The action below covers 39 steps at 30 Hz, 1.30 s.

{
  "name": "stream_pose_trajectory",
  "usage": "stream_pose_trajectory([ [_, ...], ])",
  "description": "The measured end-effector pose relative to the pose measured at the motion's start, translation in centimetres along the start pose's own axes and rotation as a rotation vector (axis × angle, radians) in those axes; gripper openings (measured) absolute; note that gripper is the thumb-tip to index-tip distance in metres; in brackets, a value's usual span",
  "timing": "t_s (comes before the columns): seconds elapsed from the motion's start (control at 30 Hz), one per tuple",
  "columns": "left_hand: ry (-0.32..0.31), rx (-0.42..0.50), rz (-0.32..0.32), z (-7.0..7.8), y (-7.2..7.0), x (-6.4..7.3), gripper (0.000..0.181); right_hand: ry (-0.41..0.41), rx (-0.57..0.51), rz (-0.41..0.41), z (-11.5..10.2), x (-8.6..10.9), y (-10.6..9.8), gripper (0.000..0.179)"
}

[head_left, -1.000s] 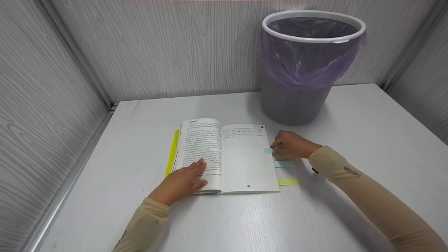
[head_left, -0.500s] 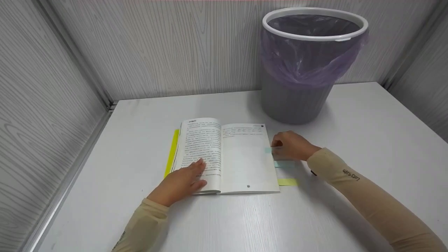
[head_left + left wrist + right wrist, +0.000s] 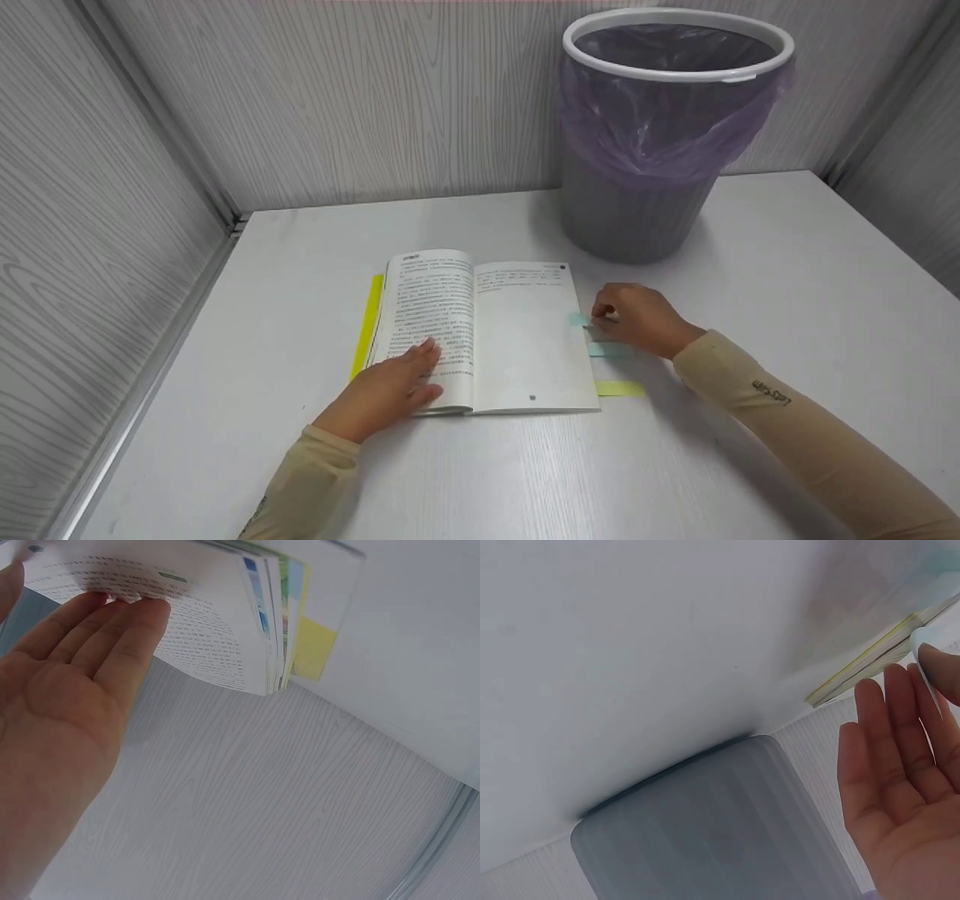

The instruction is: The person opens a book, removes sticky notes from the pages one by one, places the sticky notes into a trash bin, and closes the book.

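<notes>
Head view: my left hand rests straight-fingered on the open book on a white table; my right hand, sleeve lettered “Lets…”, pinches a blue tab at its edge; left wrist: unreadably small print; right wrist: my thumb grips the tab

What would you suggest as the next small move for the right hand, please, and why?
I would probably ease the right hand gently rightward, peeling the upper pale-blue rectangular strip off the open, white-paged book: that hand pinches the strip's outer end, its inner end overlaps the book's edge, and the left hand rests on the left page.
</notes>
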<state>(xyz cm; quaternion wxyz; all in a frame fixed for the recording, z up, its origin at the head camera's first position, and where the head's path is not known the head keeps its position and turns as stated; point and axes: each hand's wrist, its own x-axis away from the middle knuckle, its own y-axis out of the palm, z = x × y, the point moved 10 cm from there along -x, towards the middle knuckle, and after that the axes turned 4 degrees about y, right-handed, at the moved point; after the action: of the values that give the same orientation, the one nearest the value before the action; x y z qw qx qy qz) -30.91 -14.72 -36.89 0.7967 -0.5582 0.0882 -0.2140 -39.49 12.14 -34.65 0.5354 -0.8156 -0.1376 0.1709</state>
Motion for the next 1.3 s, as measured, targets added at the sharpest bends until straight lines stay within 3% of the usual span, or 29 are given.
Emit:
stream_pose_trajectory([
  [0.53,0.056,0.012,0.041,0.5,-0.5,0.2,0.059,-0.193,0.005,0.155,-1.7,1.8,-0.9,0.01],
  [0.97,0.023,0.019,0.03,0.1,-0.6,-0.2,0.061,-0.2,0.008,0.166,-2.4,2.6,-1.9,0.011],
  [1.1,0.03,0.024,0.031,0.2,-0.6,-0.3,0.06,-0.222,-0.018,0.235,-2.6,3.3,-4.4,0.013],
  [1.3,0.036,0.031,0.031,0.2,-0.4,0.0,0.06,-0.275,-0.079,0.433,-3.2,4.7,-11.1,0.024],
])
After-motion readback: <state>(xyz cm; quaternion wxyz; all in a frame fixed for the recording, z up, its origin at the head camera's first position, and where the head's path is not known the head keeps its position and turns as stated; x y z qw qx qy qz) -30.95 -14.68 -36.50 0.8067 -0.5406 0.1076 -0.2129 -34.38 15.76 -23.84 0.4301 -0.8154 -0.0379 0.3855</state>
